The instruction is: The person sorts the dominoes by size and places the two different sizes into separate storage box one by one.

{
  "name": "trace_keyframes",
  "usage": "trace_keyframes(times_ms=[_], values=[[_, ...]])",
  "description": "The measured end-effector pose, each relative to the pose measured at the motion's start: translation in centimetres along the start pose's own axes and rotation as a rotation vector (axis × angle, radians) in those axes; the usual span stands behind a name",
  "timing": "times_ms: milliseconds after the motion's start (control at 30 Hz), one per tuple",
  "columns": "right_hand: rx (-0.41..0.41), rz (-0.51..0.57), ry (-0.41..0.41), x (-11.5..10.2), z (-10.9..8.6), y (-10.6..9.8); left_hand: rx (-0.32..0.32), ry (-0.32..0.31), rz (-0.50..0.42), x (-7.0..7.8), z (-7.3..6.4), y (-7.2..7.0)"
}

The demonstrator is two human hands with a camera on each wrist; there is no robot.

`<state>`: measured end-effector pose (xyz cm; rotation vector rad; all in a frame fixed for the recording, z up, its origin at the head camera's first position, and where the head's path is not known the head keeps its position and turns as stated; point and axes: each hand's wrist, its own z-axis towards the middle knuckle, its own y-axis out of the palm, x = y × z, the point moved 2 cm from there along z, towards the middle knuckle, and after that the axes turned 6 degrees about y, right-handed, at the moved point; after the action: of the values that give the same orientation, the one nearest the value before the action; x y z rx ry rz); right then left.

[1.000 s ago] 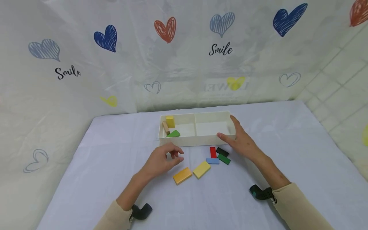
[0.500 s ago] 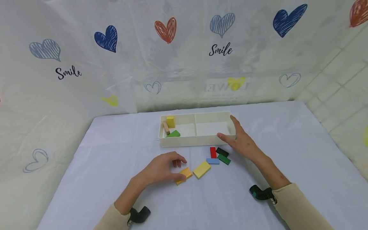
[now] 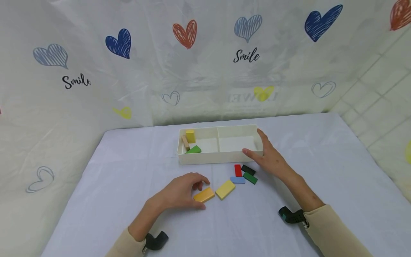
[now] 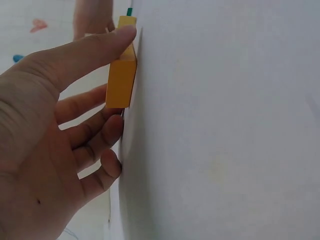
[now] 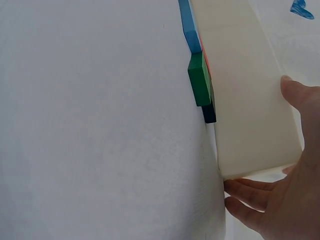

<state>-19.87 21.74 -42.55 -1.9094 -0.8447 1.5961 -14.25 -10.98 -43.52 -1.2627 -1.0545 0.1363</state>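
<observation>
My left hand (image 3: 181,191) is low over the cloth, straddling an orange block (image 3: 204,195). Its thumb lies along the block's near side and the index finger beyond the far side; in the left wrist view the thumb overlaps the orange block (image 4: 121,82). A pale yellow block (image 3: 225,189) lies just right of it. With thumb at the front rim and fingers around the end, my right hand (image 3: 273,160) holds the right end of a white two-compartment tray (image 3: 221,157). The right wrist view shows the thumb on the rim of the tray (image 5: 250,100).
In the tray's left compartment are a yellow block (image 3: 190,136), a wooden block (image 3: 185,142) and a green block (image 3: 194,149). Before the tray lie small red (image 3: 238,170), black (image 3: 248,170), dark green (image 3: 249,177) and blue (image 3: 237,180) blocks. A heart-printed curtain (image 3: 205,71) hangs behind.
My left hand has come down and toward the near side, from close by the tray to around the orange block, its thumb now nearer me. The right hand and tray stay put.
</observation>
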Motion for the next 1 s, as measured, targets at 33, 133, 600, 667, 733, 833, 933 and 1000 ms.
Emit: trace_keyframes(times_ms=[33,133,600,667,733,833,933,1000], values=[[-0.001,0.001,0.0,0.0,0.0,0.0,0.004,-0.001,0.001,0.0,0.0,0.0],[-0.002,0.003,0.001,0.1,0.0,0.0,0.02,0.006,-0.005,0.0,-0.1,-0.1],[0.0,-0.003,0.004,0.1,0.2,0.1,0.151,0.004,-0.005,-0.6,-0.1,-0.9],[0.001,-0.003,0.005,0.0,0.2,0.0,0.176,0.004,-0.01,-0.6,0.0,-1.0],[0.0,-0.004,0.006,0.0,0.2,0.0,0.2,0.003,-0.016,-0.6,0.0,-1.2],[0.0,-0.006,0.009,0.0,0.1,0.0,0.242,0.021,-0.031,-0.4,0.0,-1.5],[0.0,-0.007,0.011,0.0,0.1,0.0,0.279,0.039,-0.043,-0.3,0.1,-1.7],[-0.001,-0.005,0.012,0.0,0.2,0.0,0.294,0.042,-0.044,-0.2,0.2,-1.9]])
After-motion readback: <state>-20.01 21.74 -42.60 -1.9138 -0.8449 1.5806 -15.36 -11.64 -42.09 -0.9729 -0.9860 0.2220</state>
